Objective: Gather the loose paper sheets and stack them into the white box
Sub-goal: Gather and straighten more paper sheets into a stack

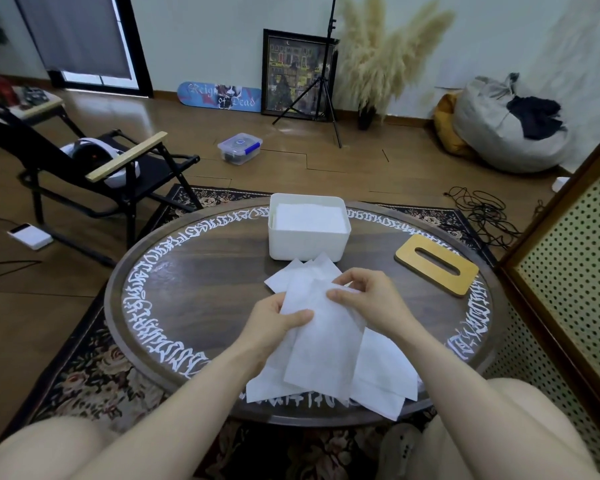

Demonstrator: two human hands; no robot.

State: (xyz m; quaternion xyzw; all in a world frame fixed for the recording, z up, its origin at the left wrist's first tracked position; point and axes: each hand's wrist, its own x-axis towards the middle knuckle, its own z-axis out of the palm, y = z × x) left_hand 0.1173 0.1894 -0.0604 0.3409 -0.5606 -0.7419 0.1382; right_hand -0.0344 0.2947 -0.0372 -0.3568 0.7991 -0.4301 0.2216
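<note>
Several loose white paper sheets [326,348] lie overlapping on the round dark table [201,289], from its middle to its near edge. My left hand [274,323] grips the left edge of the top sheet, thumb on top. My right hand [364,299] pinches the same sheet near its upper right corner. The white box [307,247] stands beyond the sheets at the table's far side, open, with a flat stack of white sheets [309,218] inside it.
A wooden lid with a slot [437,270] lies on the table right of the box. A folding chair [94,168] stands at the left, a perforated cabinet [568,271] at the right. My knees are below the near table edge.
</note>
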